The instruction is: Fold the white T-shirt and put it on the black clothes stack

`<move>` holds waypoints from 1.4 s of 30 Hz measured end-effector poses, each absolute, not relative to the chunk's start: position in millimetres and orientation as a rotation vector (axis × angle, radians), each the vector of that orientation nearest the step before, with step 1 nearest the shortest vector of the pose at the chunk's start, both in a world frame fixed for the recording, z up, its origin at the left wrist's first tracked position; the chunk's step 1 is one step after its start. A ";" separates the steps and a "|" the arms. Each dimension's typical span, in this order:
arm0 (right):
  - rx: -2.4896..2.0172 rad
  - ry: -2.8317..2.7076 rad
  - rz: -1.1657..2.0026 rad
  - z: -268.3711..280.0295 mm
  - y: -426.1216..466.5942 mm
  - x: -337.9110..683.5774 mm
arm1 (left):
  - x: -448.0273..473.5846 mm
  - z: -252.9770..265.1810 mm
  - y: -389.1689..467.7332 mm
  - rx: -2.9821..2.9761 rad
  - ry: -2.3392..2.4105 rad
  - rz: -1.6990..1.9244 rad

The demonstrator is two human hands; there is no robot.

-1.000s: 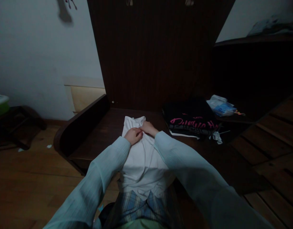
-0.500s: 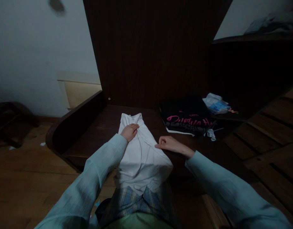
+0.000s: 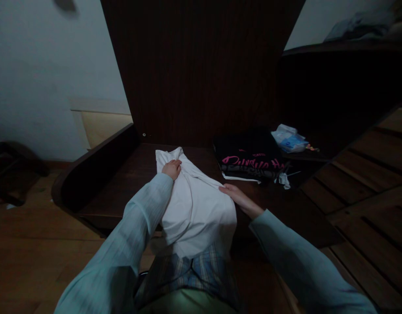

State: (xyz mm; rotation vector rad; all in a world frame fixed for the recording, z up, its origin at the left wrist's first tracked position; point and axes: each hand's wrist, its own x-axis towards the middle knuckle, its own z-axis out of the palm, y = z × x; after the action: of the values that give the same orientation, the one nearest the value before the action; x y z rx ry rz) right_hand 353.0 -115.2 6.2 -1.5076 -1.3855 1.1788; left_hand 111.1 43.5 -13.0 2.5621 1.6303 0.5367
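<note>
The nearly flat left hand [image 3: 172,168] pressed wrinkled white cloth [image 3: 204,209] left of folded black pink-lettered fabric [image 3: 246,150], the right hand [image 3: 234,195] pinching the cloth's edge (gentle, even tension seemed best).

Left hand [image 3: 172,169] flattened, palm down; right hand [image 3: 234,194] pinching, arms [image 3: 295,257] extended.

The garment [image 3: 204,213] lies on the bench [image 3: 120,187], under the left hand [image 3: 172,169], its right edge at the right hand [image 3: 237,196]. Beyond the right hand sit folded clothes [image 3: 246,152]; farther right, a plastic packet [image 3: 290,139]. Side panel [image 3: 97,161]: left of the left hand. Back panel [image 3: 201,74]: beyond both hands.
</note>
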 end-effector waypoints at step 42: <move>-1.458 -2.579 0.823 43.7 -236.1 307.2 | 112.4 -8.8 48.1 2.420 1.745 0.519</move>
State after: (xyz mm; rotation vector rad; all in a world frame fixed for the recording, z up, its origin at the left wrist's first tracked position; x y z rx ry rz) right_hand 307.2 -236.1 43.7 -1.4578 -2.5793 0.8234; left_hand 112.4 48.1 -8.8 2.4195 1.7446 0.5188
